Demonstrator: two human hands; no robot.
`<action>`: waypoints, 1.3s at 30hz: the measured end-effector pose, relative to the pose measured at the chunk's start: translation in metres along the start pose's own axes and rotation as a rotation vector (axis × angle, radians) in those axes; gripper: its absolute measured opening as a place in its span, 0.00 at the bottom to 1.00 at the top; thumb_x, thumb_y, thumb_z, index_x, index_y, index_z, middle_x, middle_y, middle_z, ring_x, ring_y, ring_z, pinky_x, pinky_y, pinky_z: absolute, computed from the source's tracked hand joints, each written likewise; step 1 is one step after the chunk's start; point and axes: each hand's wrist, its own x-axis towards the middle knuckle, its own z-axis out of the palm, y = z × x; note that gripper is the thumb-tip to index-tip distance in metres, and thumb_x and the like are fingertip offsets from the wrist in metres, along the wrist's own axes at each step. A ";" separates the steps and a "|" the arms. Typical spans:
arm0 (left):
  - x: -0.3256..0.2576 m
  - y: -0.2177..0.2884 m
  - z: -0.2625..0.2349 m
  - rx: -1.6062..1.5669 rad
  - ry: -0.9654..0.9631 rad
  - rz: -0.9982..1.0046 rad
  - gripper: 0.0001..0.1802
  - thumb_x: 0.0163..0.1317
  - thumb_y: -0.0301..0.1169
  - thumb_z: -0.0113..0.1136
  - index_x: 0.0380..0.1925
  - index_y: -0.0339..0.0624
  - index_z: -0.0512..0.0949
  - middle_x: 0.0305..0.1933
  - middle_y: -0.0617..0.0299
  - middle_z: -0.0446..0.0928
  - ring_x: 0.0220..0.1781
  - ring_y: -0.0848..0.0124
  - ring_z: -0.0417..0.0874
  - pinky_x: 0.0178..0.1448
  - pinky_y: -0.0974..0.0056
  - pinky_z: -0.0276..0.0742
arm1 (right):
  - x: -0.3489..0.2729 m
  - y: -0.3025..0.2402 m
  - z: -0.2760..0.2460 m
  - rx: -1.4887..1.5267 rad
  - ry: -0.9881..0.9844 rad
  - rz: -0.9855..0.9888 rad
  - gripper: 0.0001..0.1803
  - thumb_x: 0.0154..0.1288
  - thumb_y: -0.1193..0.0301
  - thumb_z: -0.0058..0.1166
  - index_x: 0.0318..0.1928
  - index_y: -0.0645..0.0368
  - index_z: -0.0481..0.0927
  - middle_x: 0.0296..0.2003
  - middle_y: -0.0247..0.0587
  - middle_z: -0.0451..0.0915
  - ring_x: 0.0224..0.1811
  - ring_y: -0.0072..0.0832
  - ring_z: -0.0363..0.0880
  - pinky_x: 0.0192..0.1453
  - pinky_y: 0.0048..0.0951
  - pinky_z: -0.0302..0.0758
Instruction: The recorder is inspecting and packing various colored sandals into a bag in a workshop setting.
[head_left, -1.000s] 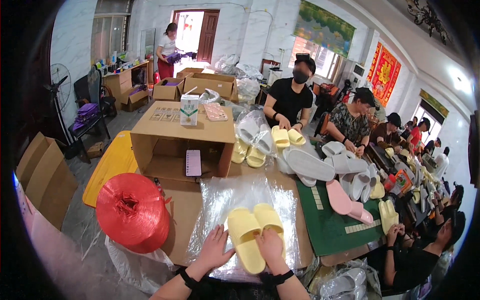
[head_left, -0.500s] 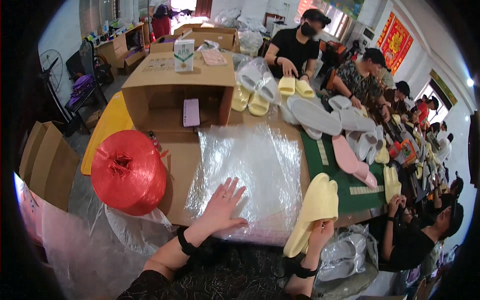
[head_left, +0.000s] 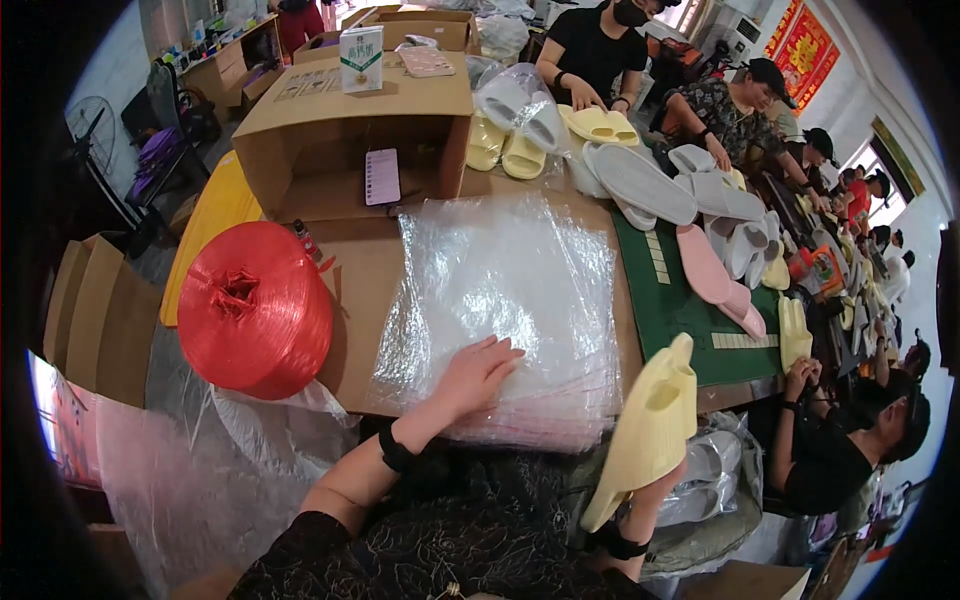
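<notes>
My left hand (head_left: 478,378) lies flat on a stack of clear plastic bags (head_left: 500,270), its fingers stretched out toward the right. The stack shows pinkish edges along its near side. At the bags' near right corner, my right hand (head_left: 668,484) grips a pair of pale yellow slippers (head_left: 650,430). They are held tilted, toe parts upward, and hide most of that hand's fingers. A pink slipper (head_left: 712,278) rests beyond them on a green mat (head_left: 650,320).
A big roll of red twine (head_left: 255,310) stands left of the bags. Behind them, an open cardboard box (head_left: 350,125) holds a phone (head_left: 382,177). Grey slippers (head_left: 640,185) lie at the back right. Bagged grey slippers (head_left: 705,480) sit at the lower right. Co-workers line the right side.
My left hand has slid right across the bags, its fingers now closer together. The yellow slippers have turned in my right hand, covering more of it. The whole view has shifted slightly.
</notes>
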 end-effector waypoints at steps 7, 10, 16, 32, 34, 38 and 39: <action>0.018 -0.001 -0.017 -0.713 -0.002 -0.263 0.17 0.72 0.30 0.56 0.57 0.36 0.80 0.62 0.54 0.79 0.62 0.71 0.78 0.67 0.67 0.72 | -0.009 -0.020 0.055 -0.446 -0.688 -0.246 0.20 0.53 0.75 0.62 0.49 0.61 0.82 0.46 0.51 0.82 0.47 0.51 0.82 0.48 0.39 0.80; 0.016 -0.005 -0.015 -0.751 0.051 -0.247 0.19 0.73 0.34 0.55 0.60 0.37 0.78 0.59 0.54 0.81 0.59 0.70 0.80 0.64 0.66 0.74 | -0.004 -0.017 0.067 -0.702 -0.687 -0.220 0.12 0.57 0.71 0.63 0.39 0.64 0.79 0.36 0.50 0.78 0.37 0.52 0.79 0.38 0.45 0.77; -0.003 0.023 -0.030 -0.159 0.050 0.055 0.21 0.74 0.40 0.49 0.58 0.42 0.80 0.64 0.50 0.77 0.70 0.53 0.72 0.71 0.56 0.68 | -0.006 -0.030 0.083 -0.765 -0.698 -0.352 0.12 0.62 0.66 0.63 0.35 0.63 0.77 0.34 0.49 0.77 0.34 0.50 0.78 0.35 0.46 0.76; -0.030 0.070 -0.033 -0.103 -0.232 0.516 0.22 0.76 0.37 0.43 0.66 0.48 0.73 0.77 0.58 0.61 0.81 0.53 0.53 0.82 0.48 0.47 | 0.039 0.032 0.163 -0.759 -0.620 -0.313 0.10 0.65 0.68 0.57 0.41 0.62 0.76 0.39 0.51 0.79 0.41 0.47 0.80 0.43 0.42 0.77; -0.037 0.075 -0.029 -0.167 -0.245 0.584 0.22 0.76 0.37 0.45 0.66 0.46 0.73 0.77 0.59 0.61 0.81 0.53 0.53 0.82 0.49 0.47 | 0.050 0.024 0.175 -0.851 -0.583 -0.824 0.13 0.71 0.64 0.53 0.41 0.64 0.76 0.36 0.56 0.76 0.41 0.52 0.78 0.44 0.48 0.74; -0.045 0.080 -0.033 -0.121 -0.253 0.615 0.22 0.75 0.39 0.48 0.66 0.48 0.73 0.77 0.57 0.61 0.80 0.54 0.55 0.81 0.49 0.49 | 0.075 0.016 0.217 -0.877 -0.565 -0.108 0.18 0.71 0.62 0.54 0.50 0.66 0.77 0.40 0.57 0.75 0.46 0.53 0.77 0.45 0.52 0.72; -0.045 0.074 -0.037 -0.111 -0.240 0.611 0.22 0.75 0.39 0.48 0.66 0.48 0.73 0.77 0.57 0.61 0.80 0.54 0.55 0.81 0.49 0.49 | 0.073 0.015 0.216 -0.817 -0.572 -0.182 0.19 0.69 0.63 0.56 0.53 0.65 0.76 0.40 0.55 0.75 0.45 0.52 0.77 0.45 0.51 0.72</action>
